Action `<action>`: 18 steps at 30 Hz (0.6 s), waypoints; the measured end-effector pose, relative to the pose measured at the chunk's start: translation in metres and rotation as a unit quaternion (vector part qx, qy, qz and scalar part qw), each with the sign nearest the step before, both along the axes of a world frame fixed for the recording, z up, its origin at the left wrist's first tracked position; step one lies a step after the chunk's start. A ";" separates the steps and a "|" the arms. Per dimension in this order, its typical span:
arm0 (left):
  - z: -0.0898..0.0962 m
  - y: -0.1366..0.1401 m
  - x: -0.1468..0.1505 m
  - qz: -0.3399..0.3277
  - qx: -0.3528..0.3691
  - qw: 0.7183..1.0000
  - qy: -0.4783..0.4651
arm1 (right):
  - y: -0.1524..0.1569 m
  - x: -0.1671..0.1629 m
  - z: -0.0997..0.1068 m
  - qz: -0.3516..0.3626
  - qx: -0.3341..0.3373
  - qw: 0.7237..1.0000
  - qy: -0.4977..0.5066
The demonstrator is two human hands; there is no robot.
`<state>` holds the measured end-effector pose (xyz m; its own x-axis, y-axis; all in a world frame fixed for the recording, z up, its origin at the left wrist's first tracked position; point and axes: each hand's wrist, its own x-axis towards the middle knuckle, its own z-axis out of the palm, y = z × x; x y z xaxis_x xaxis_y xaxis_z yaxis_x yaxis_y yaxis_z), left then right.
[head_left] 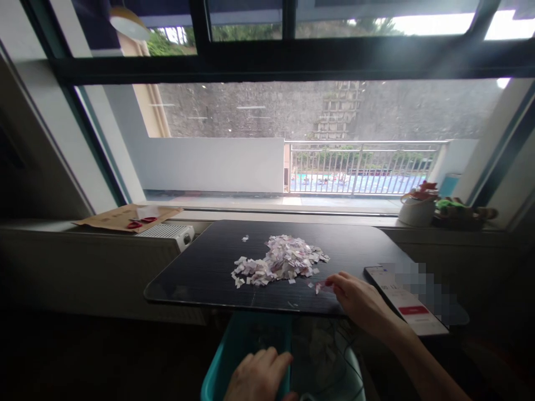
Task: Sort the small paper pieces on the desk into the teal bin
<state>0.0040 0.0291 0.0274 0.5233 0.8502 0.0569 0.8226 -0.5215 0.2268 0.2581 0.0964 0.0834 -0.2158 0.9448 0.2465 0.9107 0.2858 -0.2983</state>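
A heap of small white and pinkish paper scraps [288, 257] lies on the dark table [200, 267]. My right hand [359, 298] reaches in from the right, its fingertips drawn together on a few pinkish paper scraps [319, 286] near the table's front edge. Below that edge, my left hand [259, 374] hangs over a teal bin [219, 356], back of the hand up, fingers loosely bent and thumb apart. Nothing shows in it, though its underside is hidden. A few scraps [244, 238] lie apart behind the heap.
A phone [412, 303] with a lit screen lies at the table's right side. Left on the sill are a brown paper sheet [108, 217] and red-handled scissors [141, 223]. A white pot [417, 210] stands at right. Cables [345, 351] hang over a pale container under the table.
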 end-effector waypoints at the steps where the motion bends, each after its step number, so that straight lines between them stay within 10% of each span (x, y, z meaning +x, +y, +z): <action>1: 0.007 0.003 0.001 0.010 0.008 1.000 -0.025 | 0.000 -0.001 0.000 0.001 0.004 1.000 0.004; 8: 0.047 0.054 0.015 0.033 0.125 0.979 -0.158 | -0.002 0.003 0.002 0.000 -0.006 1.000 0.007; 18: 0.020 0.091 0.015 -0.006 0.154 0.966 -0.208 | -0.011 0.003 0.002 0.003 -0.018 0.999 0.046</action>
